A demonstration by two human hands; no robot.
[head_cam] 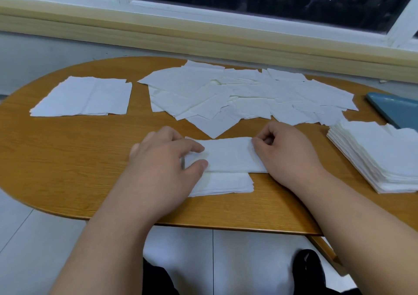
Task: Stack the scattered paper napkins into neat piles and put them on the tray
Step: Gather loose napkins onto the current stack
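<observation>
Fingers point(195, 148) of the left hand point(162, 159) are curled onto the left end of a folded napkin point(228, 156), thumb and forefinger closed narrowly on its edge. The right hand point(287, 156) pinches the right end with its fingers bent in tight, so the strip lies stretched between them on the bench point(67, 159), half over a small pile point(224, 185) just nearer the person. Beyond it the scattered napkins point(237, 95) sprawl overlapping across the far middle of the bench. A flat sheaf point(83, 96) lies apart at the far left, a tall stack point(373, 159) stands at the right, and the blue tray point(393, 109) shows just behind that stack at the frame's edge. Tissue this thin should weigh almost nothing, flop where unsupported, and crease or tear under a hard pull — so single sheets are best taken by opposite edges or corners with a light pinch. A squared pile is better lifted from both sides with fingers slid underneath — otherwise the top sheets may slide or waft off.
</observation>
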